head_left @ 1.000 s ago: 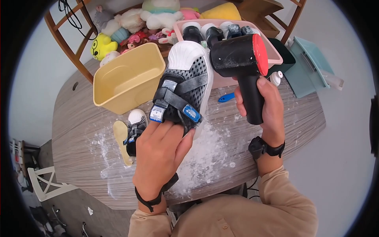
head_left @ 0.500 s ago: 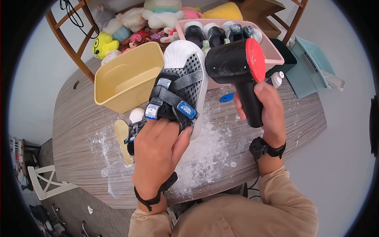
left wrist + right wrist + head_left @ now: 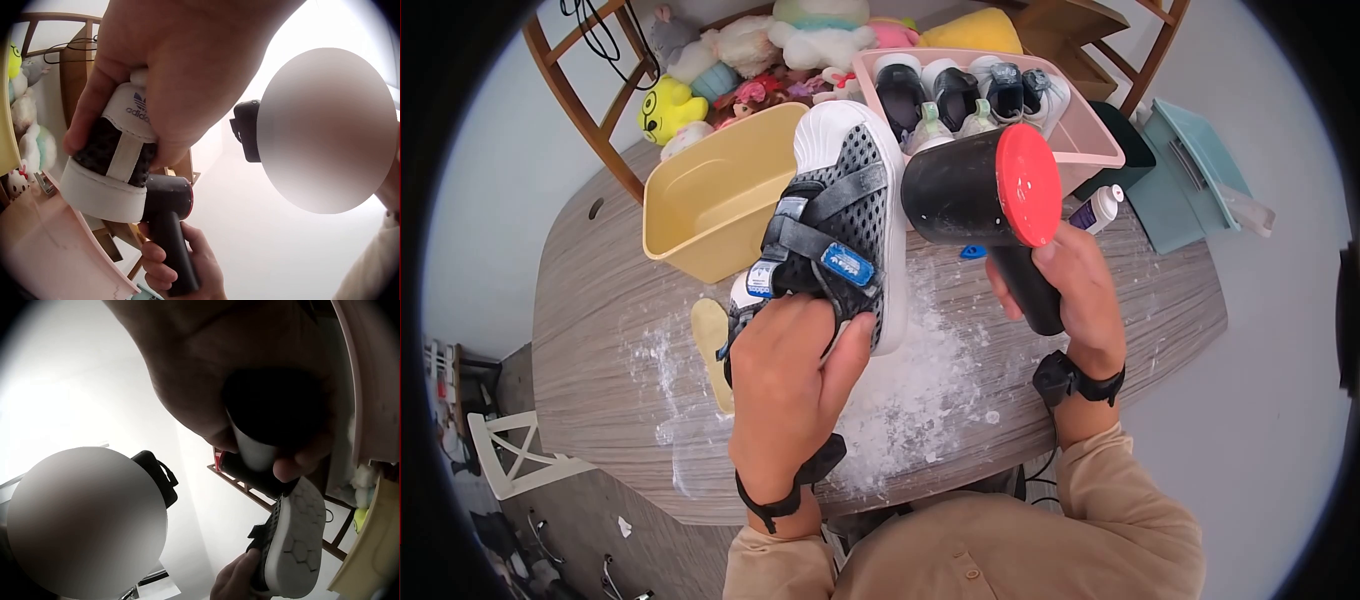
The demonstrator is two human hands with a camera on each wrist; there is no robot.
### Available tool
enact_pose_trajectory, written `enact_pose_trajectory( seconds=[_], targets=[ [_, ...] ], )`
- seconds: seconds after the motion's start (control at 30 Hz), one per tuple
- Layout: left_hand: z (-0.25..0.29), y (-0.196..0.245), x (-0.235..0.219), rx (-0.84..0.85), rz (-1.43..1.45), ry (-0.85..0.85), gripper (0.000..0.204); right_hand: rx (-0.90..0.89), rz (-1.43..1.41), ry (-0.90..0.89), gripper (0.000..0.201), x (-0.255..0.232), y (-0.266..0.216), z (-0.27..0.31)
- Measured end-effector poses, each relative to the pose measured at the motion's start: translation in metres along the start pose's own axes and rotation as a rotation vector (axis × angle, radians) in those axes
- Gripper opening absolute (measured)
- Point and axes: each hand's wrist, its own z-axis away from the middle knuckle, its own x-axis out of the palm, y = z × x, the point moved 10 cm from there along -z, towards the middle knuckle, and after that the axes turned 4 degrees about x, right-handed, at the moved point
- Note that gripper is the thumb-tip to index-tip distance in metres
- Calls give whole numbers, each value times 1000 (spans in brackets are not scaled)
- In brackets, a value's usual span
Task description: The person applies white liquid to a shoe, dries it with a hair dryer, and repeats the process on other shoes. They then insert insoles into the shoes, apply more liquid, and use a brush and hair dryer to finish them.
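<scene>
In the head view my left hand (image 3: 792,365) grips the heel end of a black mesh sneaker (image 3: 855,200), with its white toe pointing up and away. The left wrist view shows the white heel (image 3: 103,194) with the thumb and fingers on either side of it. My right hand (image 3: 1090,300) is wrapped round the handle of a black hair dryer (image 3: 955,190) with a round red end cap (image 3: 1032,185). The dryer's front end is close beside the shoe's outer edge. The patterned white sole (image 3: 300,544) shows in the right wrist view.
White powder (image 3: 925,410) is scattered over the wooden table. A cream insole (image 3: 710,350) lies left, near a second sneaker mostly behind the held one. Beyond stand a yellow bin (image 3: 690,260) and a pink bin (image 3: 1090,150) holding several shoes. A white-capped bottle (image 3: 1097,210) stands right.
The sneaker has shifted left and now covers most of the second sneaker. The hair dryer has moved down and left, turning its red cap more toward the head camera. Both grips stay the same.
</scene>
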Motion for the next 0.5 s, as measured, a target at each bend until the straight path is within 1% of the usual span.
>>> enact_pose_trajectory(
  seconds=[0.2, 0.3, 0.37, 0.5],
  targets=[
    [-1, 2, 0, 14, 15, -12, 21, -31, 35, 27, 34, -3, -2, -1],
    [-1, 5, 3, 44, 34, -40, 21, -32, -66, 66, 35, -11, 1, -5],
    [-1, 8, 5, 75, 42, -48, 20, -34, -46, 88, 38, -17, 1, -6],
    [0, 11, 8, 83, 39, -96, 20, -51, -50, 122, 39, -24, 0, -7]
  ],
)
